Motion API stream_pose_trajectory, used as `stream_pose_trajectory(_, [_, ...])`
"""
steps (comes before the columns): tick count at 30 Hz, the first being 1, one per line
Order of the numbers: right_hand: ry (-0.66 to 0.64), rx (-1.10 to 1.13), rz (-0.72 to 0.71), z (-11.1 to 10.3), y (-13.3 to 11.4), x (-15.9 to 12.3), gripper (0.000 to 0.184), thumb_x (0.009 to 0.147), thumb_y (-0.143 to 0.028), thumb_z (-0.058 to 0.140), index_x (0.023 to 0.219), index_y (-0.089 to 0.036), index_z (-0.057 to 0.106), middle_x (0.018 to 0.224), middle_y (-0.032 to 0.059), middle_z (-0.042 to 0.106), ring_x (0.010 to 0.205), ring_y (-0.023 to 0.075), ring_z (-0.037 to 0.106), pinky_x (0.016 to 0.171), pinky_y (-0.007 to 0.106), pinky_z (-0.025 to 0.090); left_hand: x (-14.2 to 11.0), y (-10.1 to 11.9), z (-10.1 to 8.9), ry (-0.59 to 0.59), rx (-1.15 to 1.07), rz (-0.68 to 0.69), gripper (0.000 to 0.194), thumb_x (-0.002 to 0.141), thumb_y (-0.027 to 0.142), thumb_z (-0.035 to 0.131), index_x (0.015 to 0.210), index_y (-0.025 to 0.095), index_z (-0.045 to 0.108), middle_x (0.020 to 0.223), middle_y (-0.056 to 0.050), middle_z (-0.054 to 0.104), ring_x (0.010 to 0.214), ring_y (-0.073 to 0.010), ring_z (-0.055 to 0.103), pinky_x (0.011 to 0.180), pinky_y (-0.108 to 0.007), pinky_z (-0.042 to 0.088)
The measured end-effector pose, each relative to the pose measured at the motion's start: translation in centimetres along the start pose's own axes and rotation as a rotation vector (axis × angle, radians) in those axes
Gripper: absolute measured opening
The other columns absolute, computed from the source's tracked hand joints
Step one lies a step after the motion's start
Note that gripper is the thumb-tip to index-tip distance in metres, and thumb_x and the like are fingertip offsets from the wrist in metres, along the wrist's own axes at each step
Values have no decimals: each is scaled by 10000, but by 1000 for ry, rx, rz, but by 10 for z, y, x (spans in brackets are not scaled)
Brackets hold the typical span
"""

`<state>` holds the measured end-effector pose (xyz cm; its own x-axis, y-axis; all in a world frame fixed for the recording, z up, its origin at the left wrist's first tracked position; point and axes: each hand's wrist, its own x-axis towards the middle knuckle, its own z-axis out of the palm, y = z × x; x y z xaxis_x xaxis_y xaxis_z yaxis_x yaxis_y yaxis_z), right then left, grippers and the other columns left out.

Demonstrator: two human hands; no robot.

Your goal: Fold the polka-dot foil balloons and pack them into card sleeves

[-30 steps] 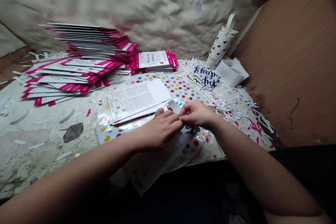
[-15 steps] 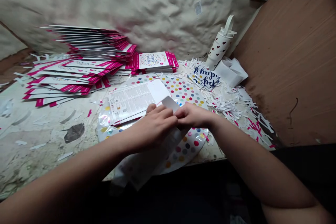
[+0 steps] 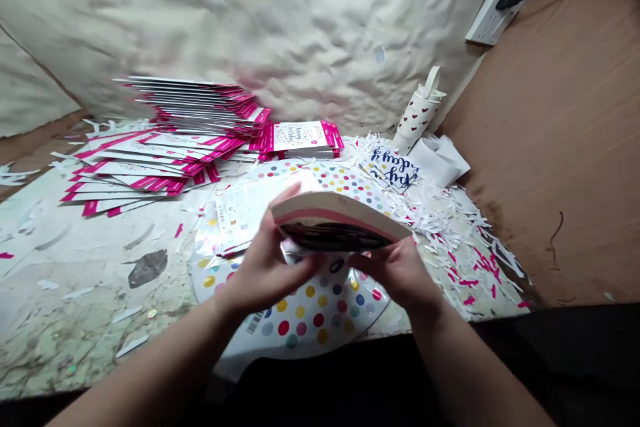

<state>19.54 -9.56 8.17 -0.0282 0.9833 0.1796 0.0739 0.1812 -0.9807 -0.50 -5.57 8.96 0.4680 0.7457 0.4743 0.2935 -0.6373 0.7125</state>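
Note:
Both hands hold up a white-and-pink cardboard sleeve [image 3: 340,217] above the table, its mouth spread and facing me, dark inside. My left hand [image 3: 263,273] grips its left end with the fingers curled round it. My right hand [image 3: 400,273] clasps its lower right edge from beneath. Under the hands lies a round foil balloon with coloured dots [image 3: 310,313], flat on the table's front edge. A printed white card [image 3: 240,210] rests on the balloon behind the sleeve.
Piles of pink-edged card packs [image 3: 165,147] fill the back left. A smaller stack [image 3: 300,137] sits centre back. White and pink paper shreds [image 3: 450,220] litter the right. A heart-patterned bottle [image 3: 417,113] stands by the brown board wall [image 3: 560,147]. A power strip [image 3: 490,17] hangs above.
The hands were pressing on the folded balloon and a small flap on the table; now they have lifted the card sleeve and hold it open. The camera tilted down slightly.

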Motion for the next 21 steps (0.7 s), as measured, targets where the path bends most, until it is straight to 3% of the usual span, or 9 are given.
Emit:
stream_pose_trajectory(3, [-35, -41, -50, 3, 0, 0, 414, 671, -338, 720, 1059, -257, 599, 1093, 44, 629, 1043, 240, 563, 900, 378, 462, -7, -7, 9, 28, -268, -111, 792, 705, 316, 703, 1350, 246, 250, 1190, -116, 538, 1041, -273, 551, 801, -402, 517])
stream_pose_trajectory(7, [-44, -9, -7, -3, -7, 0, 415, 654, -299, 739, 1035, -223, 595, 1048, 55, 654, 1015, 226, 582, 900, 358, 455, -6, 3, -1, 33, -494, -223, 811, 679, 223, 733, 1351, 299, 285, 1046, -44, 637, 902, -221, 626, 757, -361, 542])
stream_pose_trajectory(9, [-13, 50, 13, -6, -10, 2, 438, 640, -295, 751, 1036, -233, 575, 989, 46, 670, 946, 210, 609, 851, 343, 479, -2, 10, -8, 38, -547, -275, 665, 666, 207, 741, 1258, 277, 447, 949, -21, 676, 859, -222, 641, 745, -354, 544])
stream_pose_trajectory(11, [30, 104, 7, -10, -12, 8, 396, 640, -331, 747, 987, -248, 576, 942, 31, 675, 889, 199, 621, 800, 328, 495, 1, 14, -12, 41, -544, -317, 394, 662, 226, 741, 1039, 222, 625, 872, -20, 696, 835, -232, 645, 733, -351, 540])
stream_pose_trajectory(14, [30, 92, 57, -18, -7, 21, 272, 714, -447, 657, 857, -225, 593, 830, 29, 662, 779, 185, 617, 698, 303, 499, 2, 10, -14, -9, -487, -404, 155, 706, 296, 700, 812, 184, 686, 794, -19, 695, 796, -209, 636, 691, -308, 525])
stream_pose_trajectory(16, [35, -35, 136, -23, 1, 29, 322, 791, -512, 534, 771, -196, 587, 700, 28, 620, 636, 158, 582, 585, 275, 476, -1, 2, -11, -146, -465, -524, 192, 740, 352, 659, 713, 163, 672, 630, -6, 649, 634, -149, 607, 554, -234, 485])
stream_pose_trajectory(18, [132, -278, 116, -23, 9, 30, 342, 845, -489, 456, 784, -181, 590, 689, 36, 598, 601, 148, 554, 568, 271, 459, -7, -9, -5, -267, -501, -690, 317, 747, 411, 631, 588, 137, 618, 462, 15, 545, 445, -89, 503, 413, -182, 376])
stream_pose_trajectory(20, [154, -553, -53, -15, 17, 22, 250, 876, -369, 447, 871, -176, 606, 800, 63, 617, 722, 169, 572, 685, 293, 468, -16, -17, 3, -282, -587, -829, 383, 734, 446, 624, 534, 124, 575, 412, 19, 502, 376, -62, 434, 379, -171, 317])
stream_pose_trajectory(21, [99, -661, -159, -8, 20, 15, 199, 878, -290, 450, 915, -179, 611, 862, 73, 622, 797, 178, 572, 748, 302, 460, -21, -20, 8, -264, -628, -868, 382, 726, 448, 629, 542, 118, 575, 424, 10, 518, 383, -63, 443, 394, -171, 328])
